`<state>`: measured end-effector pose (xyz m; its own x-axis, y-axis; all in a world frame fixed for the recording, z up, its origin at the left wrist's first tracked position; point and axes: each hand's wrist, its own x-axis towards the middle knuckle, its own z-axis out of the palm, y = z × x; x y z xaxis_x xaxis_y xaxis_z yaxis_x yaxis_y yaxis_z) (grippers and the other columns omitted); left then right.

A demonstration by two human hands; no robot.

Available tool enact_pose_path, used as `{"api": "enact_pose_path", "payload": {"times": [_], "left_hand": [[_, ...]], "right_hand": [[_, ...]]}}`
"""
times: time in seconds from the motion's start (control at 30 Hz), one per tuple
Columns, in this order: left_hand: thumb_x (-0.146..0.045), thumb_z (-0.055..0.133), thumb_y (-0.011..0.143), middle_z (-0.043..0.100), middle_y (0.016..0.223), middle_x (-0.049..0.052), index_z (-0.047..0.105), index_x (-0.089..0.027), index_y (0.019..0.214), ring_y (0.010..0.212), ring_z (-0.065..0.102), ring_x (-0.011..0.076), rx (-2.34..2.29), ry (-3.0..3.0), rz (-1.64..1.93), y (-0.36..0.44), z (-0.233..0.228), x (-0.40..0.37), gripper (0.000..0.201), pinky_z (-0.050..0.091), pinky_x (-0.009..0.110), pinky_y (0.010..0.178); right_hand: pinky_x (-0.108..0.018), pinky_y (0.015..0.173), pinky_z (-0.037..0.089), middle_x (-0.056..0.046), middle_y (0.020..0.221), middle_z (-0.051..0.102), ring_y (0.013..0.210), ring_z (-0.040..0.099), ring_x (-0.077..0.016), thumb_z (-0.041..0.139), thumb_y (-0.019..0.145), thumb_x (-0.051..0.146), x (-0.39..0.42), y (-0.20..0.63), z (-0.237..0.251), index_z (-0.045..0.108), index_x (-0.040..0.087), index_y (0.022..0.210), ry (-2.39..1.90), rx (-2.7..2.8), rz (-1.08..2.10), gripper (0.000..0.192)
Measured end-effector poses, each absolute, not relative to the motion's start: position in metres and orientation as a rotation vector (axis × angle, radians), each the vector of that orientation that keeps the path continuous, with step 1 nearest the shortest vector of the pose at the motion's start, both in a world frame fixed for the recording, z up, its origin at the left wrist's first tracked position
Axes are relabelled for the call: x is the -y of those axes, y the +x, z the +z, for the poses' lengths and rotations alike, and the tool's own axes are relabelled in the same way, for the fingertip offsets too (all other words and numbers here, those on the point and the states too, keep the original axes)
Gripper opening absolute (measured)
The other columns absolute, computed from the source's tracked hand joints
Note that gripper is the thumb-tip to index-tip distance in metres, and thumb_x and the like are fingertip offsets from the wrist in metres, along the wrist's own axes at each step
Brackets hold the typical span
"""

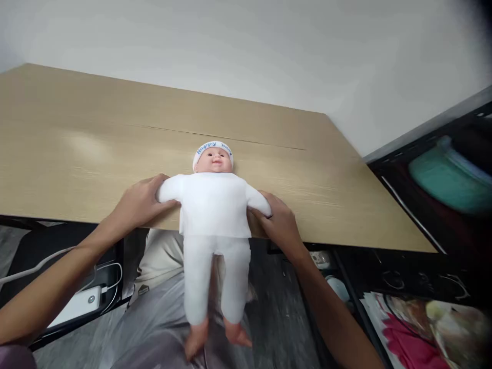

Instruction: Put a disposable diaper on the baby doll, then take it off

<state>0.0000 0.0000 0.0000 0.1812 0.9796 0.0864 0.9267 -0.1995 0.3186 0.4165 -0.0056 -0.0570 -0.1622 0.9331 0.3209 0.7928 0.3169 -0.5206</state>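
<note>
A baby doll (216, 205) in a white long-sleeved top, white trousers and a white cap with blue lettering lies face up. Its head and upper body are over the front part of the wooden table (96, 154), while its legs hang past the edge above my lap. My left hand (142, 202) is closed around the doll's sleeve on the left side. On the other side, my right hand (279, 218) grips the opposite sleeve, fingers partly behind it. The doll's hands are hidden within the sleeves or my grip.
A white power bank (77, 306) with cables rests on a black surface (49, 246) below the table at left. To the right, a shelf area holds a teal item (449, 177), a pink cloth (409, 341) and plastic bags. A pale wall stands behind the table.
</note>
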Motion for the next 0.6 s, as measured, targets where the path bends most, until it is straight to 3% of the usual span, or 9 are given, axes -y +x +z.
{"api": "enact_pose_path", "payload": {"times": [0.37, 0.6], "left_hand": [[-0.077, 0.064, 0.104, 0.082, 0.127, 0.018, 0.073, -0.021, 0.141, 0.118, 0.075, 0.0426, -1.858, 2.357, 0.577, -0.014, -0.027, -0.116, 0.068, 0.056, 0.049, 0.096], [-0.085, 0.062, 0.103, 0.08, 0.138, 0.02, 0.072, -0.02, 0.148, 0.13, 0.071, 0.0445, -1.853, 2.395, 0.814, -0.021, -0.043, -0.191, 0.08, 0.054, 0.053, 0.111]], "right_hand": [[-0.058, 0.103, 0.061, -0.015, 0.137, 0.084, 0.12, 0.076, -0.0429, 0.057, 0.114, 0.073, -0.124, 0.41, -0.072, 0.074, 0.027, 0.145, -1.468, 2.052, 0.172, 0.059], [-0.058, 0.112, 0.058, -0.017, 0.143, 0.083, 0.128, 0.074, -0.0422, 0.057, 0.114, 0.066, -0.189, 0.399, -0.077, 0.074, 0.023, 0.149, -1.439, 2.017, 0.084, 0.058]]}}
